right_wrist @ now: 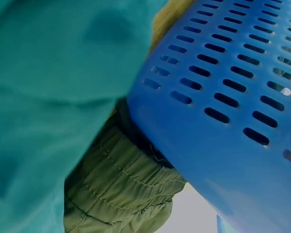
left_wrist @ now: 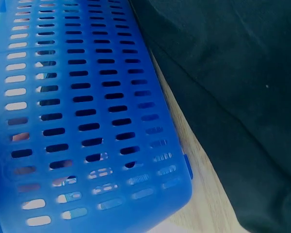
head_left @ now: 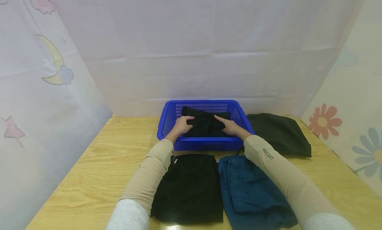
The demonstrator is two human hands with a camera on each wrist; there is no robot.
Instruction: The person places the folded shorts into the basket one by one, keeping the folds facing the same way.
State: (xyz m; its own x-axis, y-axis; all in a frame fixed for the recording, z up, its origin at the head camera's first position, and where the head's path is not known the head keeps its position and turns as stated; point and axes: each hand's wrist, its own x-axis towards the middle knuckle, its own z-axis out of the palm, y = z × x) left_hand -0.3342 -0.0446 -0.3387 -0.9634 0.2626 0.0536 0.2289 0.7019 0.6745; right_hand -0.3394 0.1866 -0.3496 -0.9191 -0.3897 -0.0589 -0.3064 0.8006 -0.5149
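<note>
A folded black garment point(head_left: 206, 124) lies inside a blue plastic basket point(head_left: 209, 144). My left hand point(head_left: 181, 125) rests on the garment's left side, with thumb and index finger spread apart over the cloth. On the opposite side, my right hand point(head_left: 231, 126) touches the garment, its index finger stretched out across the top. The undersides of both hands are hidden. Both wrist views show the basket's slotted wall point(left_wrist: 82, 107) from outside, and neither shows its hand plainly.
In front of the basket lie a folded black garment point(head_left: 191, 190) and folded blue trousers point(head_left: 253, 190) with a gathered waistband. A dark olive garment point(head_left: 277, 132) with an elastic waist point(right_wrist: 136, 170) sits right of the basket. Behind the wooden table point(head_left: 89, 177) hangs a pale sheet point(head_left: 209, 57).
</note>
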